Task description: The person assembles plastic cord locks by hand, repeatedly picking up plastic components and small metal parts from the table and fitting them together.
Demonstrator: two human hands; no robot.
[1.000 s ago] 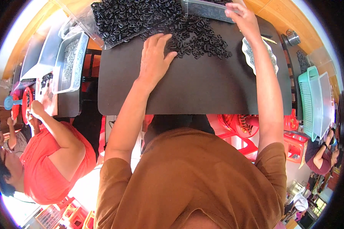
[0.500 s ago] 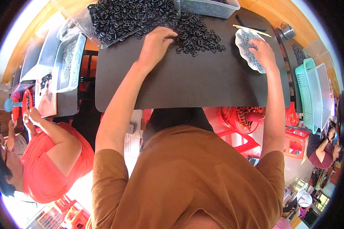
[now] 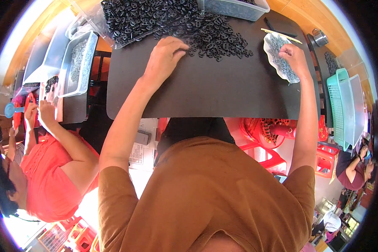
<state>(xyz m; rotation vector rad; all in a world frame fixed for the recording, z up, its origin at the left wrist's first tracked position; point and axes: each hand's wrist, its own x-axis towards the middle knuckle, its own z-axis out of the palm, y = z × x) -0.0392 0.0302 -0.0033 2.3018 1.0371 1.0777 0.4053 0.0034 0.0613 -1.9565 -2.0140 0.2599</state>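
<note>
Small black parts with holes [image 3: 220,38] lie in a wide heap at the far side of the dark table. My left hand [image 3: 166,56] is at the near left edge of this heap, its fingers curled and thumb drawn toward the forefinger; anything between them is too small to make out. Over a white scalloped dish [image 3: 271,59] at the right is my right hand [image 3: 296,59], its fingertips bunched in a pinch. Small grey metal-looking pieces [image 3: 283,67] fill the dish. What the right fingertips hold, if anything, cannot be seen.
A clear tub [image 3: 235,10] stands at the table's back edge. Beside the dish lie pale chopsticks [image 3: 281,35] and a black stick-like tool [image 3: 279,30]. Farther right are a metal cup [image 3: 320,38] and a green basket [image 3: 337,105]. At left, a person in red [image 3: 59,172] works near another tub [image 3: 77,63].
My left hand has drawn back slightly from the heap, its fingers closer together. My right fingers have bunched up over the dish. The person at left has raised both hands.
</note>
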